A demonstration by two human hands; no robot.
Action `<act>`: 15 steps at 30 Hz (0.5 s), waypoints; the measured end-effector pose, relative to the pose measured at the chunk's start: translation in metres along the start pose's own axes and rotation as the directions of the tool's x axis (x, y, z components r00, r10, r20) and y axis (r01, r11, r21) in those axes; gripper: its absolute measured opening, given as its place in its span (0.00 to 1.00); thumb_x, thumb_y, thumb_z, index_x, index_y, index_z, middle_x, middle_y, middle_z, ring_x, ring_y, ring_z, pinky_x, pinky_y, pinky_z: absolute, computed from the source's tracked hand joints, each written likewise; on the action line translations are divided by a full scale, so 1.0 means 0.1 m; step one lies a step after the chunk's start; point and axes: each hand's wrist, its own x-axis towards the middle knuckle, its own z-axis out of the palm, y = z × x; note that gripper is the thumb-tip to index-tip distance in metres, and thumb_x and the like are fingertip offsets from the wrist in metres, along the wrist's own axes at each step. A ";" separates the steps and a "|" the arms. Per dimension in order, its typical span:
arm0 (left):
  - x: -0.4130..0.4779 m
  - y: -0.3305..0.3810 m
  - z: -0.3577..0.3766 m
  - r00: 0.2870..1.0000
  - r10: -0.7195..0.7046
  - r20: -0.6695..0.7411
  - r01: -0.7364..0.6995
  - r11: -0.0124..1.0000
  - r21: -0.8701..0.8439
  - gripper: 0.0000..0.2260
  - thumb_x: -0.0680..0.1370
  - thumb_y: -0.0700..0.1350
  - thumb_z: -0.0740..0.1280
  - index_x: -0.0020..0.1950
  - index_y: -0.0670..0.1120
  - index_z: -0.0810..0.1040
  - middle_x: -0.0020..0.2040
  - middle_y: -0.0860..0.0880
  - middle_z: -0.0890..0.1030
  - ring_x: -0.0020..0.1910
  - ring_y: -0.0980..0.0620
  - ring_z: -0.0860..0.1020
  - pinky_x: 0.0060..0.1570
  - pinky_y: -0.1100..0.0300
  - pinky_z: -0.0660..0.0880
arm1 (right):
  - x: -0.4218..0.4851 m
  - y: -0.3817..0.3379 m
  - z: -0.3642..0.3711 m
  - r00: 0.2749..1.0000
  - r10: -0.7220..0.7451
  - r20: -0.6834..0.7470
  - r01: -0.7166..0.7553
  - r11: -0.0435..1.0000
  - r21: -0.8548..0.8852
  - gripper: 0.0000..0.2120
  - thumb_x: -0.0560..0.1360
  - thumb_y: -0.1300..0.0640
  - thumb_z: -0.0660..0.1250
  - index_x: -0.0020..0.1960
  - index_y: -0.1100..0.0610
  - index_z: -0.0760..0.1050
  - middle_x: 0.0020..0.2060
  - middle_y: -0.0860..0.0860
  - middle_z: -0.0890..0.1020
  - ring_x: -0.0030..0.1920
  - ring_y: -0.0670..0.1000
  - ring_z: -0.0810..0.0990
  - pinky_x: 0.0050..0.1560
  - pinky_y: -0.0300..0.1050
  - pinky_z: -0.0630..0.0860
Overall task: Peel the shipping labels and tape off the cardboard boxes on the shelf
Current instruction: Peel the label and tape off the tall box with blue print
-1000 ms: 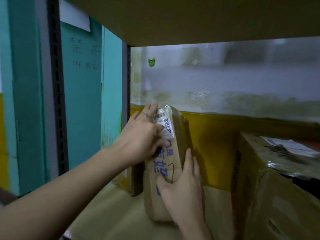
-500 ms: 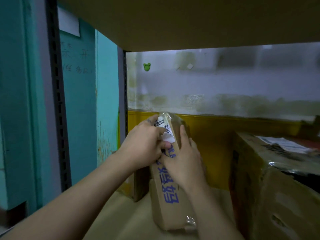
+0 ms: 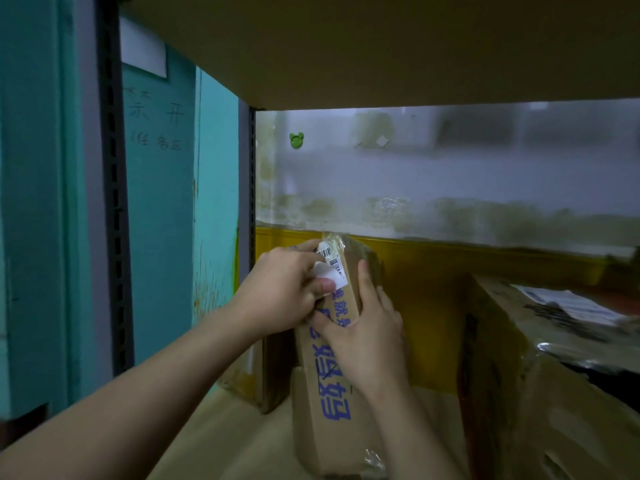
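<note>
Since one second ago: right hand (image 3: pixel 367 334) has climbed from low on the narrow box (image 3: pixel 322 393) to its middle. I see the white corner of the label (image 3: pixel 334 265) lifted further off the cardboard.

Shelf (image 3: pixel 242 427): a tan board, with another board close overhead. Its dark slotted upright (image 3: pixel 114 202) runs down the left edge.

Large box (image 3: pixel 519 410): sits at the right end of the shelf, with shiny tape across its top. A loose printed sheet (image 3: pixel 568 306) lies on it.

Narrow box: stands upright toward the left end of the shelf, a little in from the front edge, blue printed characters running down its front face. A darker box (image 3: pixel 273 375) stands just behind it, nearer the left back corner.

Right hand: clasps the narrow box at mid-height, thumb across the front face, fingers wrapped round the right side.

Left hand (image 3: pixel 284 299): up at the top left of the same box, thumb and fingers pinching the label's peeled lower corner.

Label: white with barcodes, at the top of the front face. Its upper part is stuck down under clear film and its lower left corner is curled away. From here I cannot tell how much of it is free.
</note>
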 end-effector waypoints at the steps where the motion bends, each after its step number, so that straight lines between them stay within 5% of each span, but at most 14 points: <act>1: 0.01 0.00 -0.01 1.000 -0.005 -0.007 0.005 1.000 -0.014 0.09 0.75 0.51 0.70 0.43 0.45 0.81 0.64 0.55 0.79 0.58 0.47 0.80 0.52 0.51 0.76 | 0.00 0.01 0.00 1.000 -0.002 -0.005 0.002 1.000 0.001 0.51 0.65 0.27 0.66 0.76 0.35 0.38 0.77 0.49 0.59 0.74 0.54 0.60 0.69 0.59 0.66; 4: 0.04 0.01 -0.03 0.999 -0.043 -0.033 0.043 0.999 0.008 0.08 0.76 0.51 0.71 0.48 0.46 0.82 0.58 0.54 0.83 0.48 0.49 0.80 0.42 0.59 0.71 | 0.00 0.04 -0.01 1.000 -0.007 -0.019 0.007 1.000 0.013 0.52 0.63 0.26 0.66 0.76 0.35 0.40 0.75 0.47 0.62 0.72 0.53 0.62 0.67 0.59 0.67; 7: 0.08 0.06 -0.07 0.996 -0.086 -0.027 0.088 0.994 0.068 0.14 0.77 0.52 0.70 0.57 0.45 0.81 0.31 0.51 0.76 0.38 0.46 0.77 0.42 0.54 0.74 | 0.01 0.07 -0.02 1.000 -0.012 -0.024 0.013 0.999 0.029 0.51 0.63 0.26 0.66 0.76 0.35 0.40 0.75 0.47 0.63 0.72 0.53 0.63 0.67 0.58 0.68; 11: 0.14 -0.01 -0.14 0.993 -0.119 0.022 0.117 0.989 0.096 0.14 0.77 0.52 0.71 0.36 0.44 0.76 0.41 0.43 0.83 0.39 0.42 0.77 0.39 0.52 0.73 | 0.02 0.04 -0.01 1.000 -0.019 -0.006 0.019 1.000 0.008 0.52 0.63 0.25 0.65 0.76 0.35 0.40 0.75 0.48 0.63 0.72 0.54 0.63 0.66 0.58 0.68; 15: 0.17 -0.04 -0.18 0.986 -0.165 0.027 0.163 0.984 0.073 0.16 0.77 0.51 0.71 0.40 0.39 0.78 0.29 0.47 0.71 0.32 0.46 0.68 0.35 0.52 0.69 | 0.04 0.03 -0.01 1.000 -0.014 0.011 0.014 1.000 0.004 0.52 0.64 0.26 0.67 0.76 0.35 0.40 0.75 0.48 0.63 0.72 0.54 0.63 0.66 0.59 0.69</act>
